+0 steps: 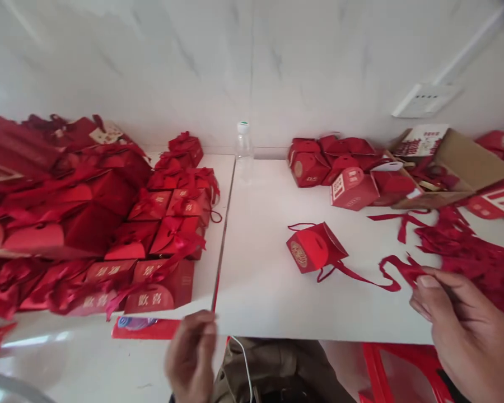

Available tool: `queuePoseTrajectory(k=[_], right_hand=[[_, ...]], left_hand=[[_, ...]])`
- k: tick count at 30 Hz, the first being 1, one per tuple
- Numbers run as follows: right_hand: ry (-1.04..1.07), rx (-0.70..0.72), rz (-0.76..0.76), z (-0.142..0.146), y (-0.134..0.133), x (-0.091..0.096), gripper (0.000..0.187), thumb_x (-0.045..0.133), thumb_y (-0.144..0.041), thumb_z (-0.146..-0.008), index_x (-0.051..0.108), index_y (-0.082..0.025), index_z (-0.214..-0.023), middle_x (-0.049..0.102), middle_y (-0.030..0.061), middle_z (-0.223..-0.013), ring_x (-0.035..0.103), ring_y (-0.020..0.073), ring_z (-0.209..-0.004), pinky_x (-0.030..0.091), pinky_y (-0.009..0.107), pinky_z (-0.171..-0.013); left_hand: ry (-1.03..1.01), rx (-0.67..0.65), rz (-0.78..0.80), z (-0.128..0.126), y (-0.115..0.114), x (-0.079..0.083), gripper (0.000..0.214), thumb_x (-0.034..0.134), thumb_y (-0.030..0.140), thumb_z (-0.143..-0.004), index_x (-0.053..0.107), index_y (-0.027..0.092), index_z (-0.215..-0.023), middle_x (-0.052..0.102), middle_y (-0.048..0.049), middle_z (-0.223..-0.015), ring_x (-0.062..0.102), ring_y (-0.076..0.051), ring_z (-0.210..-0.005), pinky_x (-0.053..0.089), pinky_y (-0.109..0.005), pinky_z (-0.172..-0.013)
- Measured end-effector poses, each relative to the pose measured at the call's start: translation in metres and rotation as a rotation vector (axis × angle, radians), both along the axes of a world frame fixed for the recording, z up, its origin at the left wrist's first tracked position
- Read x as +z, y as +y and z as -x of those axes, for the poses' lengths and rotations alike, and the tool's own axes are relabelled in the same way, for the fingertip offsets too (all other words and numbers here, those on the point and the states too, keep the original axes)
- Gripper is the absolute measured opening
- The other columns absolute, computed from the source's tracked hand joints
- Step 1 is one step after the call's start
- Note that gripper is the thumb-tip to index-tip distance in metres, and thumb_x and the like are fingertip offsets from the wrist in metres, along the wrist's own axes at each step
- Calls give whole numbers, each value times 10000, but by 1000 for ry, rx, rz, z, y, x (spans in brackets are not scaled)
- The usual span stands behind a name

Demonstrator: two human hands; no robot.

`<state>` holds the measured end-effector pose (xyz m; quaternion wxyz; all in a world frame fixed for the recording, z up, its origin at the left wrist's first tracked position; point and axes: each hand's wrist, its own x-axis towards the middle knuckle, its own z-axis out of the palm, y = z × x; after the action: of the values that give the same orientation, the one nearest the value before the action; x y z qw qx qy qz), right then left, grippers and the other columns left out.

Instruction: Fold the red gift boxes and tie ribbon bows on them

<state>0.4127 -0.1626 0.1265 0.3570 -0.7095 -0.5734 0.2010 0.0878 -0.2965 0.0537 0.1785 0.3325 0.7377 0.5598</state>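
My right hand pinches the end of a red ribbon between thumb and fingers, above the table's right side. The ribbon trails left across the tabletop to a small red gift box, which lies tilted with thin cord loops at its sides. Beyond my right hand lies a heap of loose red ribbons. My left hand is at the table's front edge, slightly blurred, fingers curled together with nothing visible in them. It is apart from the box, nearest to the rows of ribbon-tied red boxes.
Many more red boxes are stacked at the left. Untied red boxes stand at the back right beside an open cardboard carton. A clear bottle stands by the wall. A red stool is below the front edge.
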Motion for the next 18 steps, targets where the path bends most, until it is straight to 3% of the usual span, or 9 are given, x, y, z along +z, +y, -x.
queuePoseTrajectory(k=[3,4,5,9,13,15,18], right_hand=[[40,38,-57,25,-2,20,381,622,-640,-896,672,-273,-985,730,66,-858,710,284,-762,604,407,-685],[39,63,-67,30,-2,25,370,616,-627,-903,680,-272,-983,734,62,-885,707,276,-783,603,394,-703],[40,85,-65,34,-2,28,353,615,-611,-912,685,-272,-981,736,55,-898,702,264,-798,601,378,-725],[135,147,-53,33,6,29,296,627,-552,-943,656,-278,-1052,693,7,-745,650,187,-658,573,288,-627],[409,144,-75,28,17,29,460,611,-489,-986,456,-315,-1383,677,-23,-691,617,177,-581,546,273,-532],[506,142,-80,29,20,30,496,615,-466,-992,413,-329,-1425,666,-31,-666,615,182,-564,546,281,-521],[562,117,-87,32,22,31,445,662,-440,-972,468,-346,-1361,654,-38,-653,625,180,-558,553,281,-523]], left_hand=[[47,-603,-18,-50,54,38,185,530,286,-992,704,265,-1054,679,-23,-833,613,-155,-659,535,-290,-587],[97,-760,-43,-62,74,46,208,536,235,-983,685,264,-1125,658,-13,-806,615,-148,-677,546,-277,-620],[173,-815,-104,-71,93,51,270,550,202,-964,650,247,-1210,660,-34,-880,641,-163,-785,565,-293,-706],[419,-788,-258,-92,150,57,499,644,234,-915,497,172,-1388,557,-166,-1312,522,-284,-1253,497,-446,-1017],[476,-875,-269,-110,159,53,404,624,205,-926,544,195,-1322,550,-143,-1312,521,-268,-1205,477,-426,-986],[513,-897,-260,-120,157,50,339,619,183,-919,596,208,-1257,572,-123,-1278,533,-262,-1151,475,-420,-952],[601,-843,-234,-128,159,43,311,631,150,-895,634,207,-1201,603,-115,-1269,513,-296,-1180,446,-469,-984]])
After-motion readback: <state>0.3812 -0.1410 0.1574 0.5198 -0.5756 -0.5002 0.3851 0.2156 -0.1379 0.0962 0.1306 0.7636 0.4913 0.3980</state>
